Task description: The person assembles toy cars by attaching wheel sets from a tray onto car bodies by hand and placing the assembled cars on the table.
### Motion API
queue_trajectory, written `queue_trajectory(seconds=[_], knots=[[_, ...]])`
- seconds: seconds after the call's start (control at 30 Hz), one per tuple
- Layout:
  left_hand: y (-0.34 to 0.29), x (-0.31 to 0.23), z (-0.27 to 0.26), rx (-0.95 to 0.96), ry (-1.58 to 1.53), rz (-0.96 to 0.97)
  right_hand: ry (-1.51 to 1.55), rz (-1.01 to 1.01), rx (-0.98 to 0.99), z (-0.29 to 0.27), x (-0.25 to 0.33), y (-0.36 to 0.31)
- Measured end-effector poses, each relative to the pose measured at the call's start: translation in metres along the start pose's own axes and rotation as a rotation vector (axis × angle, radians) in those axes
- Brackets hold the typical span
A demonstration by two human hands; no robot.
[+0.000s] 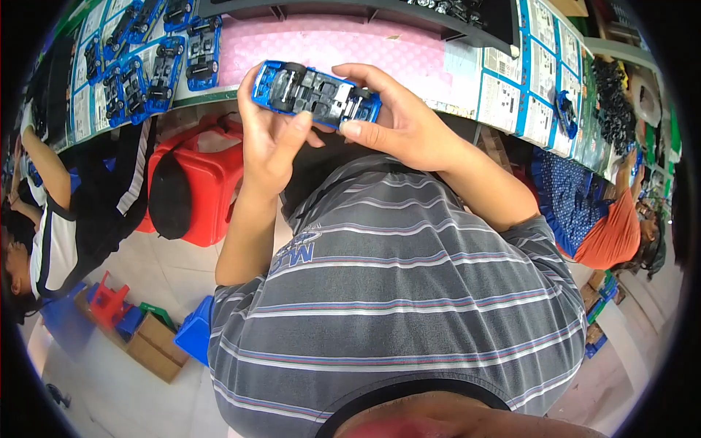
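Observation:
A blue toy car [315,95] is held upside down between my two hands, its black and grey underside facing up, just off the near edge of the table. My left hand [269,142] grips the end with the wheels in place, thumb pressed on the chassis. At the other end, my right hand [398,120] has its thumb on the near side and a finger along the far side. Several similar blue toy cars [164,73] lie underside up on the table to the left.
A pink bubble-wrap mat [292,44] covers the table's middle, with a black tray [467,25] of small parts behind. One blue car body [565,115] and a heap of black parts [612,98] lie right. Red stools [201,190] stand left; co-workers sit on both sides.

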State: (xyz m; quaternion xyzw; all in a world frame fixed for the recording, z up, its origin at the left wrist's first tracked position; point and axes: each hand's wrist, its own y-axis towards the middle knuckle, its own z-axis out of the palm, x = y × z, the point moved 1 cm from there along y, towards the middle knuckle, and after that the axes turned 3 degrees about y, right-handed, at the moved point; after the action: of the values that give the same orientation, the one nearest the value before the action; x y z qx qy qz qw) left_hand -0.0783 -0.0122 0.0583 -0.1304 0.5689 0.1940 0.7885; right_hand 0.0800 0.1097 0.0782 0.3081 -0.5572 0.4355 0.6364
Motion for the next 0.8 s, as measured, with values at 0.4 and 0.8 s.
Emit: queue_trajectory(seconds=[0.4, 0.8], knots=[[-0.005, -0.021, -0.011, -0.167, 0.239, -0.188, -0.224, -0.019, -0.092, -0.007, 0.004, -0.012], [-0.005, -0.029, -0.012, -0.141, 0.278, -0.271, -0.268, -0.037, -0.116, -0.008, 0.003, -0.017]])
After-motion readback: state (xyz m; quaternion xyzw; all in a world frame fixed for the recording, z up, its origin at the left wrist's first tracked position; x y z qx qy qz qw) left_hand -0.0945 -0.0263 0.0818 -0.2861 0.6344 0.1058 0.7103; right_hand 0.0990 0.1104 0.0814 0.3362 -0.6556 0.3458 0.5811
